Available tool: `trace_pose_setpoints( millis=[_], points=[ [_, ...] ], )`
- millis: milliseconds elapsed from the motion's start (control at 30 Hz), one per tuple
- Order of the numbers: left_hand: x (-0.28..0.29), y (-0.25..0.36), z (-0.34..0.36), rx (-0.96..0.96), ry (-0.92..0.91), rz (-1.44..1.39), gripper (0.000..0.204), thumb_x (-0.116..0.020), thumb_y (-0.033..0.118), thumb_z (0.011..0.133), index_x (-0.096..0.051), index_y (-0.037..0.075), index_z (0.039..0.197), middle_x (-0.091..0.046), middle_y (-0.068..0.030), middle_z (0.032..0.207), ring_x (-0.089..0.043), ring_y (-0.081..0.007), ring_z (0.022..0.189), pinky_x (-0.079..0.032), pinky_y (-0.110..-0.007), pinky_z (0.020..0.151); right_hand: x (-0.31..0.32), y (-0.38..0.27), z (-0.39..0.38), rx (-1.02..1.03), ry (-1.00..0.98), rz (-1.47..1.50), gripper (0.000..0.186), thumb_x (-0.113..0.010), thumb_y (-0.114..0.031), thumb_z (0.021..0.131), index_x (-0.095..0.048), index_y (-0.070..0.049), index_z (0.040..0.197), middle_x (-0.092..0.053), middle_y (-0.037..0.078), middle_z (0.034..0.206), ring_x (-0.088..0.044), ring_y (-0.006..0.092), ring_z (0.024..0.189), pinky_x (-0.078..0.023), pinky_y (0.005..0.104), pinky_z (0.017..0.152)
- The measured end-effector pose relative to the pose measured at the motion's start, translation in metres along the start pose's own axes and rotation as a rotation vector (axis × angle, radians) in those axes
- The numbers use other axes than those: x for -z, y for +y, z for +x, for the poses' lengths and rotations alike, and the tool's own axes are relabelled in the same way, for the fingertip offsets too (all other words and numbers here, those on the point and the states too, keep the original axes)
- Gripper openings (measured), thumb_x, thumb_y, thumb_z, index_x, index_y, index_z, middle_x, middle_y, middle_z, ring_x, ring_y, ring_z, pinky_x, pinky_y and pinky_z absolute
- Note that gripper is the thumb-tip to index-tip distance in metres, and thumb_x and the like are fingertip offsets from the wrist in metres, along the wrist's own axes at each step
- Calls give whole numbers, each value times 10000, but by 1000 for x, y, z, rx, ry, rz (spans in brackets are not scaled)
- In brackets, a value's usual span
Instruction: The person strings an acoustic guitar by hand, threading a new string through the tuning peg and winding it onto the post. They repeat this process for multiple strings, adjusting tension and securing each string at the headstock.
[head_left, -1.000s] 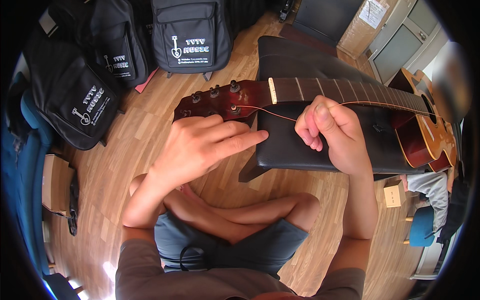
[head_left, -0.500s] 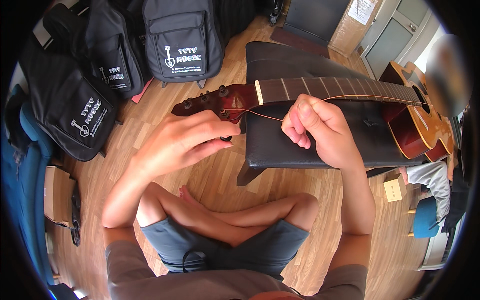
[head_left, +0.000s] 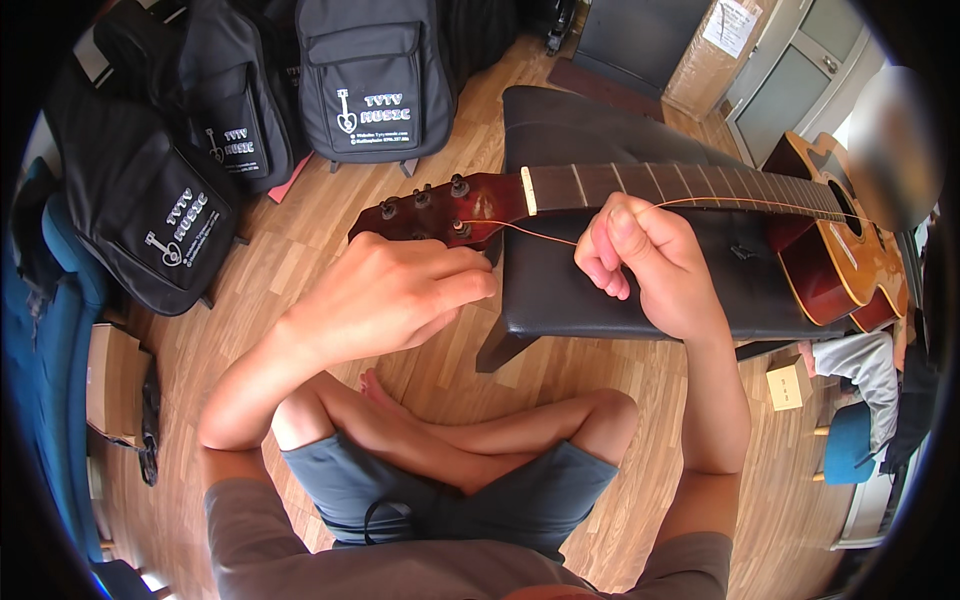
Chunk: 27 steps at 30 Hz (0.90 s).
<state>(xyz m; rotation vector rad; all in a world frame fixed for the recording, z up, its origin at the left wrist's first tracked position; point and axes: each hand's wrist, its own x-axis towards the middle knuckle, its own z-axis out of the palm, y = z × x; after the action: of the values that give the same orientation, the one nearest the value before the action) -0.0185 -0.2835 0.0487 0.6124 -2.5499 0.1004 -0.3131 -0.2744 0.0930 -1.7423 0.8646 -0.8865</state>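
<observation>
An acoustic guitar lies with its neck across a black padded bench. Its dark red headstock points left, past the bench's end. My left hand is closed at the headstock's near edge, fingers curled around a tuning peg that they mostly hide. A copper-coloured guitar string runs from a post on the headstock into my right hand. That hand is a fist around the string just in front of the neck. Beyond it, the string arcs over the fretboard toward the soundhole.
Several black guitar bags stand at the back left. A blue sofa and a cardboard box are at the left. On the right are a small yellow box, a blue stool and another person's grey-clothed limb.
My left hand has rolled over at the tuning peg, and its fingers now cover the knob that showed before. My right hand keeps its grip on the string. The whole view has shifted slightly.
</observation>
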Motion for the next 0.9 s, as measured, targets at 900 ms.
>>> trace_pose_setpoints(
  millis=[900],
  points=[
    [-23,2,-6,-30,402,138,360,-881,120,843,-684,119,1144,-653,-2,929,-687,-164,700,-528,-315,506,3,0,0,15,-26,13,446,-441,-383,1182,-535,-81,866,-601,8,799,-499,79,689,-433,247,612]
  ],
)
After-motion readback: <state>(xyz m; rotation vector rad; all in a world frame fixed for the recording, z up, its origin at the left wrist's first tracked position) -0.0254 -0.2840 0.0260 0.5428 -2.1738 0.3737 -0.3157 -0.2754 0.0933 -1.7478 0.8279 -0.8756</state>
